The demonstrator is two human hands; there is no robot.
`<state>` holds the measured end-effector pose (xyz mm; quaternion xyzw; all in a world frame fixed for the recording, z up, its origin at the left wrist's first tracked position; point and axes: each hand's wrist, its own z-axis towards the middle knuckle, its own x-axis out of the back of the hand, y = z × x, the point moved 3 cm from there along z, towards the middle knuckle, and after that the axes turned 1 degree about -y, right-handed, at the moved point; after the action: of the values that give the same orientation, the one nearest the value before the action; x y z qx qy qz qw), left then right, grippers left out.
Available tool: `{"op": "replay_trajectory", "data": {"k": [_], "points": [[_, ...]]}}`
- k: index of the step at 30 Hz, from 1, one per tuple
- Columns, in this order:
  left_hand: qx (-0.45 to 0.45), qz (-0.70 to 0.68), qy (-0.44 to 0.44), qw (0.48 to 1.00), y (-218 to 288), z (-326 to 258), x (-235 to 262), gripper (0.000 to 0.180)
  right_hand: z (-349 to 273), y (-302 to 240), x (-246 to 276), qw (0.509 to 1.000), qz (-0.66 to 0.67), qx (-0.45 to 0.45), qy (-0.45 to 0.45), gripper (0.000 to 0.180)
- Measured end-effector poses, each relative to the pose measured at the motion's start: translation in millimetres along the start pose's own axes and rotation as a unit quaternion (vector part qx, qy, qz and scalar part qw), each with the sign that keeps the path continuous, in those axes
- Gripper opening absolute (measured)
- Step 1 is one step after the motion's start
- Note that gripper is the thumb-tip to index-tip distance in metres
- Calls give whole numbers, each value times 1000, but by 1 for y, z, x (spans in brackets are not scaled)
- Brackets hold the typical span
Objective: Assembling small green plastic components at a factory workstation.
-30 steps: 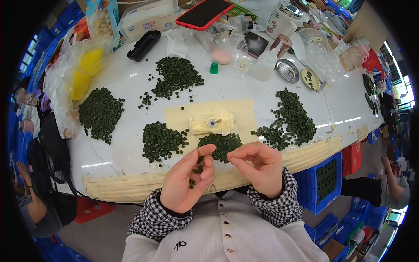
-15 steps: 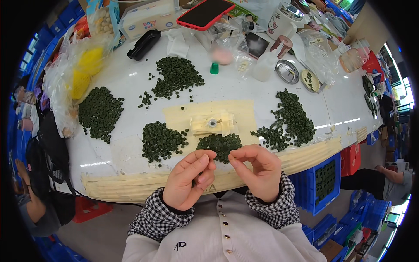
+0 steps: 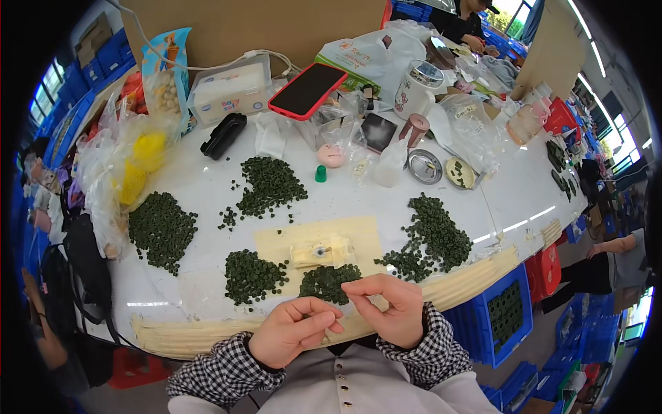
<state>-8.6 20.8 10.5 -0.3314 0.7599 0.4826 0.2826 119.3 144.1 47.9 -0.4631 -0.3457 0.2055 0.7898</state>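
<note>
Dark green round pieces [image 3: 327, 284] lie in five piles on your white table [image 3: 345, 200]: one just beyond your hands, one to its left, one at far left, one farther back and one at right. Printing shows on the clear plastic box [image 3: 231, 93], the white-and-green shopping bag [image 3: 372, 58] and the blue snack bag [image 3: 167, 69]; a handwritten label sits on the clear bag [image 3: 472, 131] at back right. You have one phone [image 3: 307, 91] in a red case, one green thimble [image 3: 321, 174], two round metal pieces, a lid [image 3: 424, 166] and a tin [image 3: 460, 174], and one block [image 3: 321, 253] with a metal fitting on it, behind the nearest pile.

Your left hand [image 3: 293, 332] has its fingers curled, the thumb near the bent forefinger; I cannot tell what it holds. Your right hand [image 3: 389, 310] brings thumb and forefinger nearly together above the nearest pile's edge; whether a piece is between them is not clear.

Compared with a second ago, your view tips upward, so more of the cardboard panel [image 3: 255, 31] shows, and the dark pieces then visible in your left palm are hidden.
</note>
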Motion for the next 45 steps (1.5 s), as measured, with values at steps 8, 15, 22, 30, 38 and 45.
{"op": "replay_trajectory", "data": {"k": [8, 15, 22, 30, 38, 45], "points": [[72, 85, -60, 992, 9, 18, 1, 18, 27, -27, 7, 991, -30, 128, -24, 25], [14, 0, -67, 998, 10, 14, 13, 20, 7, -13, -12, 991, 24, 130, 14, 26], [-5, -17, -58, 998, 9, 15, 16, 20, 8, -14, -15, 996, -1, 92, 8, 23], [-25, -16, -43, 999, 16, 15, 18, 19, -7, 1, -13, 999, 20, -2, 45, 16], [-72, -9, -10, 997, 20, 13, 19, 20, -12, 14, -30, 965, 221, -142, 16, 10], [-115, 17, 3, 993, 19, 14, 21, 18, -10, 17, -36, 950, 270, -159, 15, 12]]}}
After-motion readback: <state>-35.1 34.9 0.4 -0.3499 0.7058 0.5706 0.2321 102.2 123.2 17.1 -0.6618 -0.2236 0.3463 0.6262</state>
